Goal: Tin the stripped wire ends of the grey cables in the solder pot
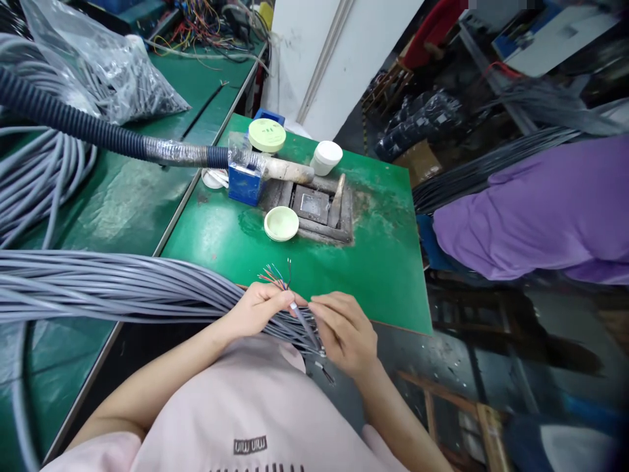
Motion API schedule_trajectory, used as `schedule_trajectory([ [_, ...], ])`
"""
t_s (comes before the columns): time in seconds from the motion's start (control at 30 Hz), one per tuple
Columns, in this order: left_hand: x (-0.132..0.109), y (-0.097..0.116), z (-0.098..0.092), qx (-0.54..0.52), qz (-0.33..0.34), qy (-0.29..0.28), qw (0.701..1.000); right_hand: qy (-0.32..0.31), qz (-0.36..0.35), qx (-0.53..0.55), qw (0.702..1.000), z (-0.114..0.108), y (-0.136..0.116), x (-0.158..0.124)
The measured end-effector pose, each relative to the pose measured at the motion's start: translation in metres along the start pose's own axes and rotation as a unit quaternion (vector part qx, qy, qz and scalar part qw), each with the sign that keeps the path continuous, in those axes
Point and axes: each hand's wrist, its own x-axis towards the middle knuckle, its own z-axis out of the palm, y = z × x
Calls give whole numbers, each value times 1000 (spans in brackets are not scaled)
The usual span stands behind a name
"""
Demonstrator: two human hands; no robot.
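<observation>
One stripped cable end in the left hand's pinch

Two bare hands meet at the near edge of a green tabletop (383, 282); the left hand (260, 307) pinches one grey round cable (305, 322) between thumb and fingers; the right hand (346, 328) is curled beside it, and whether it grips anything I cannot tell; one fan of thin coloured wires (276, 275) sticks up from the cable's end; beyond stand three round containers: one yellow-green lidded tub (266, 136), one white plastic jar (326, 157) and one shallow pale-green dish (281, 223); there is one dark corrugated hose (88, 124), one square metal-framed well (311, 204) and one person in a purple top (531, 210).

The wires are too fine to count; so are the strands of the thick grey cable bundle (122, 285), which the left forearm and hand partly cover; the person in purple is cut off by the right edge; the hose is cut off at the left.

The cable's wire end lies just beyond the left thumb; its grey length slants down between the hands, toward the right palm.
</observation>
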Motion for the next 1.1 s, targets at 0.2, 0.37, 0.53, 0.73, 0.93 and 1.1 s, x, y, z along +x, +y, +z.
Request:
schedule_trajectory([
  [0.2, -5, -4, 2, 63, 55, -44, 996, -59, 326, 238, 913, 12, -8, -9],
  [0.37, -4, -6, 3, 76, 65, -87, 991, -150, 384, 467, 783, 37, -10, -16],
  [0.53, -3, -11, 3, -12, 22, 85, 996, -23, 434, 461, 774, 54, -19, -21],
  [0.73, -2, -11, 3, -105, 24, 165, 980, 0, 449, 455, 769, 58, -25, -15],
  [0.93, -1, -8, 4, -123, 24, 187, 974, 3, 449, 480, 754, 64, -27, -15],
  [1.1, -2, -5, 4, -118, 14, 185, 976, -2, 457, 632, 626, 67, -21, -8],
])
